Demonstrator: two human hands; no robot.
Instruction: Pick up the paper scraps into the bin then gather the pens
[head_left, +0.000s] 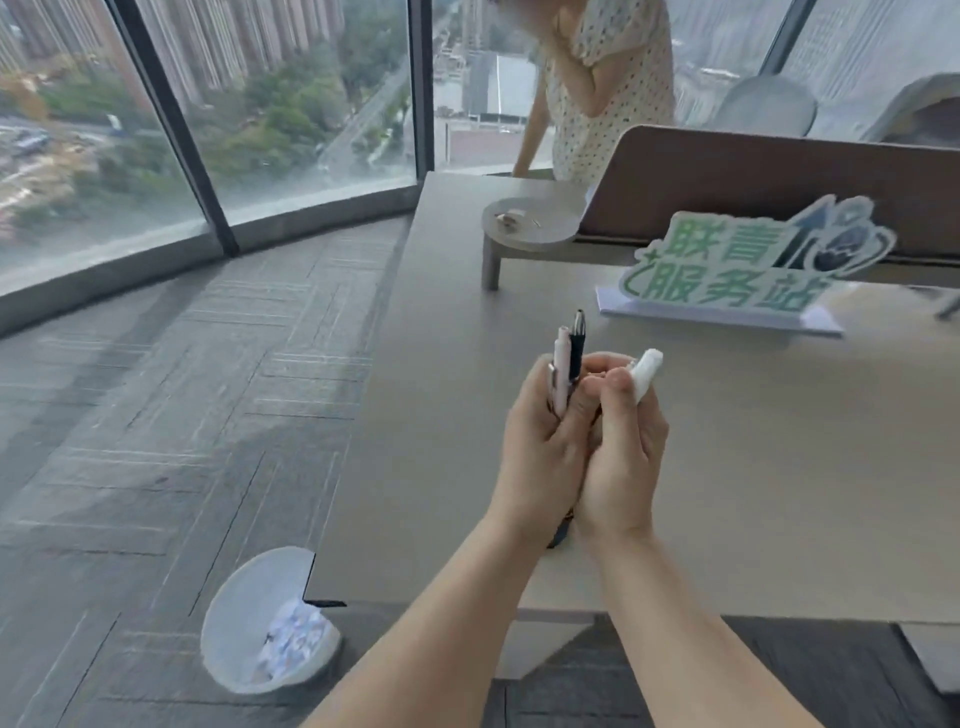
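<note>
Both my hands are pressed together over the beige table (727, 467), holding a bundle of pens (569, 358) upright. My left hand (540, 441) wraps the pens; a pale pink pen and a black pen stick out above its fingers. My right hand (623, 441) closes against the same bundle from the right, and its index finger carries a white bandage (647, 374). The pens' lower tips show just below my wrists. A white bin (244, 623) stands on the floor by the table's near left corner, with crumpled paper scraps (296, 639) inside.
A green and white cut-out sign (743, 270) stands on the table behind my hands. Further back sits a low grey shelf (530, 223) with small items and a brown divider panel (779, 182). A person in a dotted top (602, 88) stands beyond the table by the window.
</note>
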